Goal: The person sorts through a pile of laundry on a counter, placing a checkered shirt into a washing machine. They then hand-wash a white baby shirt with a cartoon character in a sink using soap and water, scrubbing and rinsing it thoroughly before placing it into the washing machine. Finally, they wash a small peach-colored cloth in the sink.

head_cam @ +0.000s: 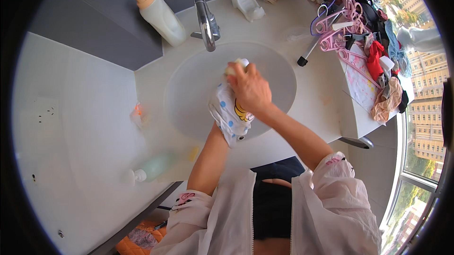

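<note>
A white cloth garment (pixel 227 113) with blue dots and a yellow printed figure is wrapped over my left hand, above the washbasin (pixel 188 88). The fabric hides the fingers of that hand; only my left forearm (pixel 207 159) shows below it. My right hand (pixel 250 86) lies over the upper part of the garment, fingers bent around a pale cream piece (pixel 230 70) that looks like a bar of soap. A chrome faucet (pixel 207 24) stands behind the basin, and no stream of water is visible from it.
At the back left stands a white detergent bottle (pixel 163 19) with an orange cap. A white soap dish (pixel 248 5) sits behind the basin. Pink hangers (pixel 333 38) and clothes (pixel 388 99) crowd the right side. A green pump bottle (pixel 156 166) lies front left.
</note>
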`<state>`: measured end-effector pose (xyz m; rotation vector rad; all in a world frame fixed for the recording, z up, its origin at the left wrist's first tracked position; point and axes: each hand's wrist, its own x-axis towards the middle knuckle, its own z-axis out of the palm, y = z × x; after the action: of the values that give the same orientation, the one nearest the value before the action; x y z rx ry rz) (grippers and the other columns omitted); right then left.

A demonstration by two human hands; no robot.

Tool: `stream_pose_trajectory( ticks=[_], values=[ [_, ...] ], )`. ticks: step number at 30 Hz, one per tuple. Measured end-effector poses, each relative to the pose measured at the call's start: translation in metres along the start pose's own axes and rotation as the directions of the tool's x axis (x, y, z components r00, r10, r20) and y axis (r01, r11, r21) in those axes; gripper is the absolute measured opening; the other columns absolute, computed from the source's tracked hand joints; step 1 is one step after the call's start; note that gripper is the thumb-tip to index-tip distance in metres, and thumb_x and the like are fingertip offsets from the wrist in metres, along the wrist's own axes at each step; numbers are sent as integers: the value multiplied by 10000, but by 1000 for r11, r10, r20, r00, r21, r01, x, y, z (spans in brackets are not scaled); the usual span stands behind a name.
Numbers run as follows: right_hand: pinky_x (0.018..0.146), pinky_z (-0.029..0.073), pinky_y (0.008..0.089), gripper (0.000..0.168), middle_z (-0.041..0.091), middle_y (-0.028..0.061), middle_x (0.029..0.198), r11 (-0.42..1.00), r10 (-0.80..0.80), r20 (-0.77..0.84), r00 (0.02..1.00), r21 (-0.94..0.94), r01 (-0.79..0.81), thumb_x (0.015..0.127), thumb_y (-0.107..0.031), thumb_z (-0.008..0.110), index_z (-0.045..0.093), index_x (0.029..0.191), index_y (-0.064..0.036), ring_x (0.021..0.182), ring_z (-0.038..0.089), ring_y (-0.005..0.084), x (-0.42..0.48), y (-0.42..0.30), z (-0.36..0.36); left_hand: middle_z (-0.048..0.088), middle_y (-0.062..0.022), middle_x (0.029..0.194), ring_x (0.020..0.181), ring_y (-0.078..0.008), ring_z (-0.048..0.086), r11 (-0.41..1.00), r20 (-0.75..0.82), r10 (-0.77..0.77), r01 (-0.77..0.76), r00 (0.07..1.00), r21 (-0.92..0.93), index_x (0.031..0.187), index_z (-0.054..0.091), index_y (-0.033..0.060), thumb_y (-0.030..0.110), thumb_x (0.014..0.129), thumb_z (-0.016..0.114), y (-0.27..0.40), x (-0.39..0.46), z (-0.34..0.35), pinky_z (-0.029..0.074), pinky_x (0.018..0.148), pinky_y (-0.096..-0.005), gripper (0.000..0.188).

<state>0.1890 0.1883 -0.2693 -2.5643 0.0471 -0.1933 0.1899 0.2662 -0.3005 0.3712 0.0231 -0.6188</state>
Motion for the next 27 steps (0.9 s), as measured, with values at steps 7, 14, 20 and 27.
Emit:
stream_pose_trajectory(
  ticks=[7, 14, 20, 27],
  values=[
    [605, 500, 458, 283, 527, 175, 949, 980, 188, 5, 982, 65, -188, 932, -340, 460, 457, 1177, -198, 775, 599, 365, 21, 25, -10, 467, -40, 1174, 1117, -152, 446, 408, 192, 80, -208, 978, 889, 1281, 378, 71, 302, 967, 361, 6, -1, 12, 378, 939, -280, 390],
    [706, 491, 466, 287, 503, 193, 1008, 962, 246, 67, 967, 105, -252, 927, -357, 464, 459, 1188, -237, 874, 585, 374, 11, 31, -11, 471, -59, 1119, 1082, -153, 468, 662, 109, 115, -159, 987, 732, 1267, 398, 114, 323, 960, 372, -15, -3, -5, 389, 911, -295, 372],
    [744, 495, 464, 294, 509, 195, 992, 986, 153, 62, 986, 54, -157, 930, -370, 446, 457, 1191, -235, 865, 593, 391, 1, 17, -9, 466, -61, 1114, 1082, -184, 478, 999, -85, -21, 25, 996, 48, 1248, 412, 176, 340, 962, 350, -18, 4, -27, 385, 938, -323, 335],
    [715, 506, 447, 296, 512, 193, 989, 977, 200, 51, 979, 70, -203, 926, -357, 452, 469, 1191, -225, 842, 605, 377, 30, 30, -18, 430, -55, 1263, 1250, -226, 382, 989, -20, -109, 107, 994, -98, 1334, 353, 169, 399, 972, 292, 2, 4, -30, 307, 1037, -350, 434]
  ],
)
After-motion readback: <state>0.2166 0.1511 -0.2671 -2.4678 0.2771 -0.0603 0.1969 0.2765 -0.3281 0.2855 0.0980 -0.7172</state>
